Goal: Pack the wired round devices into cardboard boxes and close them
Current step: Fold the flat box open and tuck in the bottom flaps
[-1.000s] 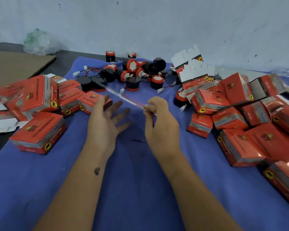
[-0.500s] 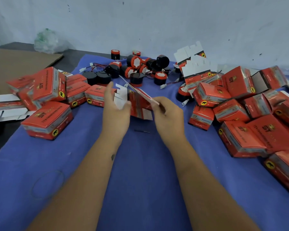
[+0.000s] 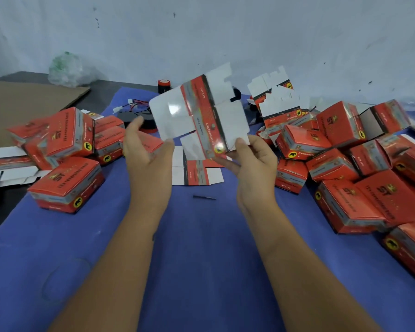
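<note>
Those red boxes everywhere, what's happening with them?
A person is packing small round devices into red boxes. Right now the right hand pinches a flat, unfolded box by its lower edge, held up above the blue cloth. The left hand is open beside it. Finished boxes are piled on both sides.

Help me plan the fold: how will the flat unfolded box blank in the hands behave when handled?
The box blank is thin card held up by the right hand at one corner, so it is probably light. Its flaps likely flex along the creases. The surface shows glare, so it may be a little slippery. The left hand is open beside it.
</note>
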`<state>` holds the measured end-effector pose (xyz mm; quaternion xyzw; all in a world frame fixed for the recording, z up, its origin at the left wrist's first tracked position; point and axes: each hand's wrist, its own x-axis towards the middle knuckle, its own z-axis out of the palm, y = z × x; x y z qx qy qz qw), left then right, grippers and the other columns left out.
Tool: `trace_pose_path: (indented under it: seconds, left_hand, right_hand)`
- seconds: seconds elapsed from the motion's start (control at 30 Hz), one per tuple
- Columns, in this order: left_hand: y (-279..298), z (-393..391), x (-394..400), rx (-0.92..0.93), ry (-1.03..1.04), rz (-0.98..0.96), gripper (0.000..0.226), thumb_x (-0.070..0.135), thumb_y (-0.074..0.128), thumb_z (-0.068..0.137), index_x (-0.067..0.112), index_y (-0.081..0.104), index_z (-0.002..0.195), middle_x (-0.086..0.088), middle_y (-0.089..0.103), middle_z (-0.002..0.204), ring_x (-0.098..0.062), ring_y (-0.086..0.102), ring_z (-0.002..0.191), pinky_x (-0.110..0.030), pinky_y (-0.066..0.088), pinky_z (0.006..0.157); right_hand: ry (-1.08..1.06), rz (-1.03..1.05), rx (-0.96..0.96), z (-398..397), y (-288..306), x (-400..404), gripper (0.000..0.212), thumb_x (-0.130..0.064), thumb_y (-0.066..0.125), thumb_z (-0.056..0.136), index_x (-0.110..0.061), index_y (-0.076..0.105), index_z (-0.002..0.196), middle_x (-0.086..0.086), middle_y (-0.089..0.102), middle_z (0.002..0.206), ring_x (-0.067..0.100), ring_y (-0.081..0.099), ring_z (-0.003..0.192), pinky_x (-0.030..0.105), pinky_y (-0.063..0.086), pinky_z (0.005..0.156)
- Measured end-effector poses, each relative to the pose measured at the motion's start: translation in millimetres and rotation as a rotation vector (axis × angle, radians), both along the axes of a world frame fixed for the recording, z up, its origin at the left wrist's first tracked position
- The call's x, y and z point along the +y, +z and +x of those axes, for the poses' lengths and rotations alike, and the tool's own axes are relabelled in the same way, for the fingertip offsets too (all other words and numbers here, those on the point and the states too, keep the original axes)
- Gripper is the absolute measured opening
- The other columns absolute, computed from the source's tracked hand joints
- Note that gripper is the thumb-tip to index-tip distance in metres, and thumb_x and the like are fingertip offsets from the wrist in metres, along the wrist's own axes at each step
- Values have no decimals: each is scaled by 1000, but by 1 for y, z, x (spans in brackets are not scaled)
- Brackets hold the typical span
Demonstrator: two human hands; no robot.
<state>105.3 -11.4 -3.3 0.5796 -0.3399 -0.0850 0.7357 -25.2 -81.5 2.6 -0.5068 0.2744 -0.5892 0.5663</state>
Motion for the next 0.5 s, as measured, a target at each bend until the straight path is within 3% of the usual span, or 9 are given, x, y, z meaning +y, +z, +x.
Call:
trace_pose_path:
  seconds: [0.07, 0.13, 0.23, 0.33, 0.43, 0.5]
  left_hand:
    - [3, -1, 1, -100, 66, -27, 70, 24, 60, 85, 26, 29, 148, 1, 30, 155, -3, 31, 140, -22, 37, 109]
    - [5, -1, 3, -182, 85, -35, 79, 30, 59, 82, 28, 22, 151, 9, 19, 160, -10, 14, 148, -39, 18, 121]
    - [6, -4, 6, -187, -61, -121, 74, 23, 55, 88, 30, 20, 153, 24, 21, 154, -4, 14, 148, -32, 21, 120]
    - [7, -9, 6, -72, -140, -159, 55, 24, 54, 96, 27, 35, 147, 12, 37, 151, -3, 35, 140, -31, 36, 115]
    - [11, -11, 4, 35, -95, -209, 33, 20, 61, 97, 19, 50, 128, 19, 57, 126, -13, 54, 124, -44, 45, 107]
    - [14, -12, 2, 50, -66, -240, 23, 19, 65, 95, 12, 55, 115, 26, 62, 102, -7, 62, 107, -43, 49, 102]
  right_hand:
    - [58, -48, 63, -1, 0, 2, 19, -3, 50, 100, -9, 67, 93, -5, 70, 78, 11, 69, 76, 34, 60, 78]
    - [54, -125, 147, -1, -1, 4, 17, -5, 53, 99, -10, 69, 99, -8, 72, 87, 11, 69, 88, 28, 57, 83]
    - [-107, -355, 329, -4, -3, 2, 18, -7, 58, 96, -17, 71, 103, -8, 70, 97, -1, 62, 95, 14, 48, 84]
    - [-191, -577, 485, -9, -6, -1, 21, -8, 60, 95, -11, 72, 111, -11, 66, 102, -8, 58, 99, 9, 45, 88]
    - [-133, -545, 546, -11, -8, 0, 23, -15, 60, 96, -15, 71, 116, -18, 66, 102, -7, 59, 101, 13, 48, 88]
    - [-82, -446, 486, -9, -9, 2, 20, -16, 60, 96, -20, 73, 111, -26, 68, 96, -6, 62, 97, 11, 48, 83]
